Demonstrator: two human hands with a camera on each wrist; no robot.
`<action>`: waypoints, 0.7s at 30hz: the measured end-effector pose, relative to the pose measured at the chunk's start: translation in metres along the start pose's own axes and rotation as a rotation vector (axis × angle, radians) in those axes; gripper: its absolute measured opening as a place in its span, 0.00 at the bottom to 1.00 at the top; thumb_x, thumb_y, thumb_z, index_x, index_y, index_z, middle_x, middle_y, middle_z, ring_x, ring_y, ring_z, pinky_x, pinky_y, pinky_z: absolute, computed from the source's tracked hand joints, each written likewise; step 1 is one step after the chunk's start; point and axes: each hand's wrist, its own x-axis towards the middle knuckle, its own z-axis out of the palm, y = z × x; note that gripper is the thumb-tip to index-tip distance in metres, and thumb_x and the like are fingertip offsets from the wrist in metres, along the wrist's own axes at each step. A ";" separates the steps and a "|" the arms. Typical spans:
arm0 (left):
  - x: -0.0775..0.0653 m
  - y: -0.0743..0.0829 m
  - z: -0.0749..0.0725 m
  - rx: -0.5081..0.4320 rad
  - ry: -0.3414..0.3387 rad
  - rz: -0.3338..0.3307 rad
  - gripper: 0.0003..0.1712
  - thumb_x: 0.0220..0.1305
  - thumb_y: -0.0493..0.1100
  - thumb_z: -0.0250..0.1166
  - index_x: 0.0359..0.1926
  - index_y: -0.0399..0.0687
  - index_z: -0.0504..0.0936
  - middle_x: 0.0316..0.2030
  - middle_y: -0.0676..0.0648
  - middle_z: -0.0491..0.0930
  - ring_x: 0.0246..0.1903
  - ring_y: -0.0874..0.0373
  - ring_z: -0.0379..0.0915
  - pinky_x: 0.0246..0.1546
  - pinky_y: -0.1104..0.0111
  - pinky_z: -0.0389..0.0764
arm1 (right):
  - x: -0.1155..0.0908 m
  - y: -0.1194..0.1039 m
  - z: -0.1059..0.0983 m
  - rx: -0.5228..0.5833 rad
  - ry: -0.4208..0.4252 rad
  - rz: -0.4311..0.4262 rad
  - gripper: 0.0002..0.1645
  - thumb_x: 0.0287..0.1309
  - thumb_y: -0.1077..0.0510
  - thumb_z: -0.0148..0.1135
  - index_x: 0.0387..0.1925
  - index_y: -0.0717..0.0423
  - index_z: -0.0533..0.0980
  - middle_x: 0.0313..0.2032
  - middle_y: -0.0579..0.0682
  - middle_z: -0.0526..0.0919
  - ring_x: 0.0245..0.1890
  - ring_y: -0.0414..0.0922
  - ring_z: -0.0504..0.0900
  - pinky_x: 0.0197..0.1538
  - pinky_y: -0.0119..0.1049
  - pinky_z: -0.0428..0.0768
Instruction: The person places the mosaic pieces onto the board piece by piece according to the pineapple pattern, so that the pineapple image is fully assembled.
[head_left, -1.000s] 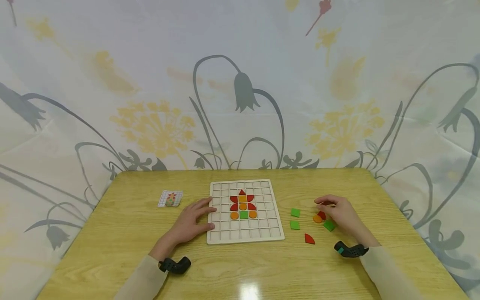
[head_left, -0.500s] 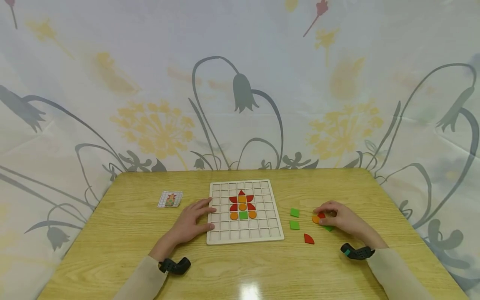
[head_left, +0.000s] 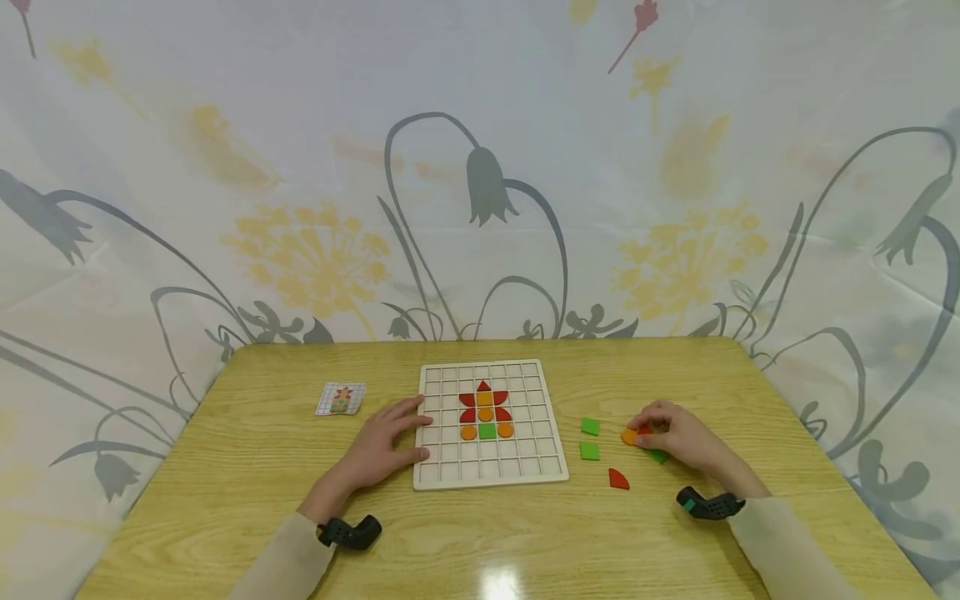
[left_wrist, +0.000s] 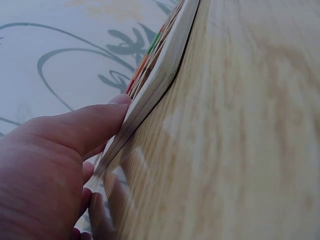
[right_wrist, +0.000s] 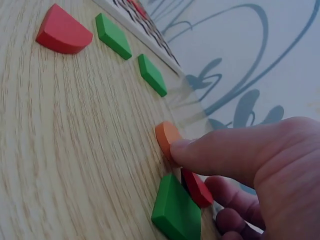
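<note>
My left hand (head_left: 382,446) lies along the left edge of the white grid board (head_left: 450,471), fingers spread, with fingertips and thumb on its rim. In the left wrist view the thumb touches the edge of the board (left_wrist: 155,82). On the board sits a pattern of red, orange and green tiles (head_left: 486,414). To the right, my right hand (head_left: 682,435) pinches an orange disc (head_left: 629,436). The right wrist view has the thumb on the orange disc (right_wrist: 167,137); the index fingertip is hidden. Under that hand lie a red tile (right_wrist: 197,189) and a green square (right_wrist: 176,210).
Two green squares (head_left: 590,426) and a red quarter-circle tile (head_left: 618,478) lie between the board and the right hand. A small pattern card (head_left: 341,398) lies left of the board. The wooden table (head_left: 420,542) meets a patterned curtain (head_left: 330,167) behind.
My right hand has lowered its thumb and fingers onto the orange disc, which has shifted slightly left. The left hand and the board have stayed in place.
</note>
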 end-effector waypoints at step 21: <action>0.001 0.001 -0.001 0.000 -0.015 -0.023 0.27 0.65 0.51 0.68 0.62 0.47 0.80 0.72 0.41 0.62 0.72 0.38 0.53 0.66 0.37 0.54 | 0.012 -0.013 0.009 0.102 0.112 0.062 0.08 0.66 0.57 0.65 0.42 0.58 0.79 0.41 0.53 0.83 0.41 0.48 0.81 0.36 0.34 0.79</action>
